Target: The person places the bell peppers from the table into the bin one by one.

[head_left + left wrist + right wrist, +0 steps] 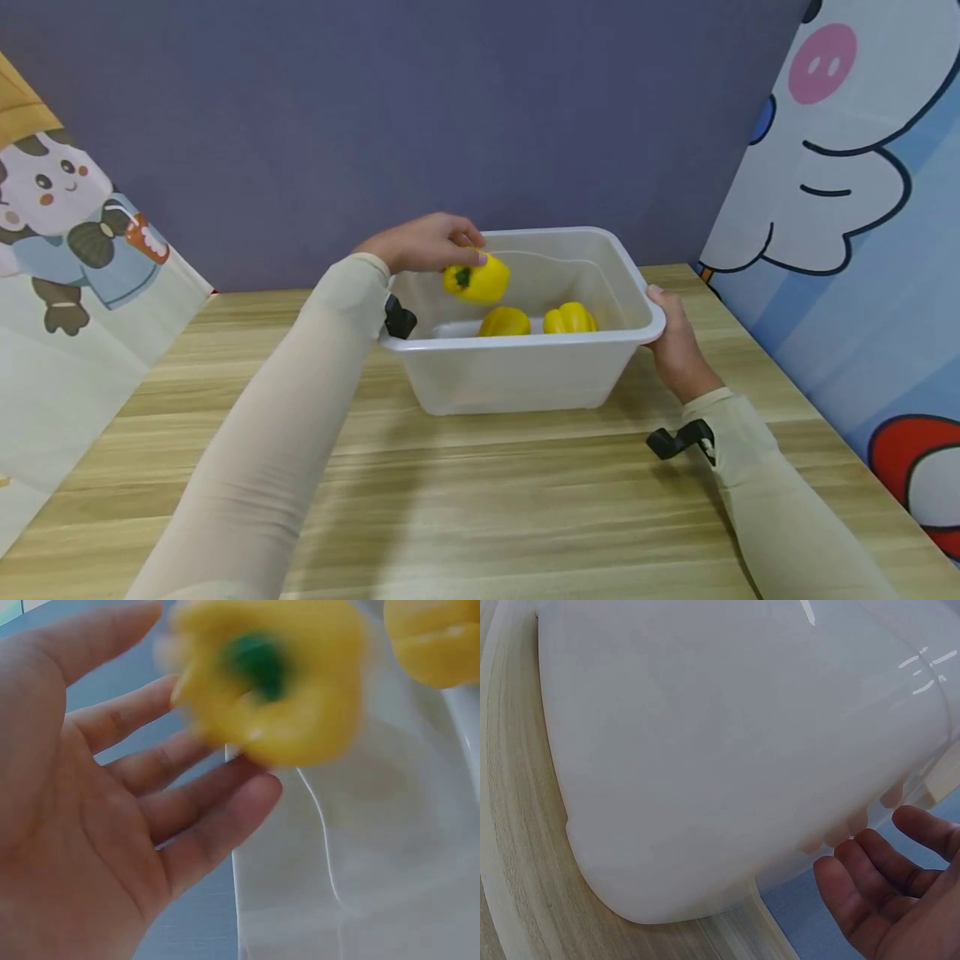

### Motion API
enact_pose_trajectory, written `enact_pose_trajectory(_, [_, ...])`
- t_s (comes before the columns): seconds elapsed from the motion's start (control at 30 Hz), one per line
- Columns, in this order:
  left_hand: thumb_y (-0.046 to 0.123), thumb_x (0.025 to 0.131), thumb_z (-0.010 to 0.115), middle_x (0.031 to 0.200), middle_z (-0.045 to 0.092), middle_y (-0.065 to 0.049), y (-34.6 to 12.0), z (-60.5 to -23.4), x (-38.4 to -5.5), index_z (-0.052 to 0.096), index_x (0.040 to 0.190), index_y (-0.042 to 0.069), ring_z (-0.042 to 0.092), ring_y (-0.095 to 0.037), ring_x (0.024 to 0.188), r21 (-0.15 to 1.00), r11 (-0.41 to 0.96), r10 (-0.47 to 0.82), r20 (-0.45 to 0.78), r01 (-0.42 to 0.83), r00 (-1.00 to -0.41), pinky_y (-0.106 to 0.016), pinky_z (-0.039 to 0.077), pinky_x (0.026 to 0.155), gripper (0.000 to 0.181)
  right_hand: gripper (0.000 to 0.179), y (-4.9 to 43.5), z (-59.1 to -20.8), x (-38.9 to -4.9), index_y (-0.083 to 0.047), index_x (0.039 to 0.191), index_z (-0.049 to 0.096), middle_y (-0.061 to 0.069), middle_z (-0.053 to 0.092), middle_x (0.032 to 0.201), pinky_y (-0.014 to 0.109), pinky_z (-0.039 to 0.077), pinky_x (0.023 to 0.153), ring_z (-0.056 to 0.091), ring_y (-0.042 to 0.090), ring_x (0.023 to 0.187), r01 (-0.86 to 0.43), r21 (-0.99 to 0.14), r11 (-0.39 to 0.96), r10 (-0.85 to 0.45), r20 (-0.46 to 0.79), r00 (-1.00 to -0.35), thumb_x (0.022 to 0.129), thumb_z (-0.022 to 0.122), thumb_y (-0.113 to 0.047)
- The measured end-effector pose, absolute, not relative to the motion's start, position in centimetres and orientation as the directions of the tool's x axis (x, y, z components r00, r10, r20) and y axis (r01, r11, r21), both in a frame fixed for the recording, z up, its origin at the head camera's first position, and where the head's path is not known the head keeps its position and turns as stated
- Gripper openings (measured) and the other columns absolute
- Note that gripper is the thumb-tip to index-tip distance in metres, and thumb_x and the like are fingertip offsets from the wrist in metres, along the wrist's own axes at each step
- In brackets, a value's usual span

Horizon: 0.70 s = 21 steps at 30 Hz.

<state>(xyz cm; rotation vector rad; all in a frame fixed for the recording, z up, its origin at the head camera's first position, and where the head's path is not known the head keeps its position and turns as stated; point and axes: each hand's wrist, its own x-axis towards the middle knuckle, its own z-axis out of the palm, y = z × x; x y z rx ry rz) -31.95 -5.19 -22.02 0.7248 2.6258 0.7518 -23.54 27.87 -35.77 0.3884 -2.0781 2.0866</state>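
Note:
A yellow bell pepper (477, 279) with a green stem is in the air above a white plastic bin (517, 375). My left hand (429, 242) is over the bin's left side, fingertips right at the pepper's top. In the left wrist view the thumb stands away from the blurred pepper (322, 712), and the fingers (202, 840) are spread beside and below it. Two more yellow bell peppers, one left (505, 322) and one right (570, 317), lie inside the bin. At the bin's right rim my right hand (675, 346) grips, thumb on top and fingers below.
The bin stands on a wood-grain table (480, 500), near a plain grey-purple wall (420, 108) behind it. Cartoon-printed panels flank the table on the left (82, 217) and right (832, 208). A black strap piece (682, 439) sticks out from the right wrist.

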Motion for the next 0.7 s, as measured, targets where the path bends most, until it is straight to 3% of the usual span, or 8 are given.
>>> enact_pose_trajectory(0.23, [0.041, 0.089, 0.058, 0.113, 0.057, 0.006, -5.24, -21.92, -31.62, 0.054, 0.123, 0.021, 0.055, -0.016, 0.102, 0.601, 0.705, 0.557, -0.139, 0.377, -0.819, -0.039, 0.046, 0.089, 0.039, 0.052, 27.91, -35.81, -23.61, -0.002, 0.108, 0.056, 0.007, 0.057, 0.095, 0.031, 0.04, 0.07, 0.05, 0.016, 0.082, -0.286, -0.958, -0.023, -0.065, 0.287, -0.956, 0.098, 0.029, -0.045])
enact_pose_trajectory(0.7, [0.043, 0.089, 0.058, 0.113, 0.056, 0.008, -5.37, -22.3, -31.62, 0.055, 0.116, 0.026, 0.056, -0.013, 0.101, 0.631, 0.69, 0.574, -0.177, 0.355, -0.8, -0.037, 0.046, 0.089, 0.031, 0.051, 28.08, -35.79, -23.65, -0.004, 0.11, 0.056, 0.007, 0.058, 0.098, 0.031, 0.04, 0.072, 0.051, 0.016, 0.085, -0.281, -0.959, -0.041, -0.056, 0.283, -0.958, 0.098, 0.033, -0.047])
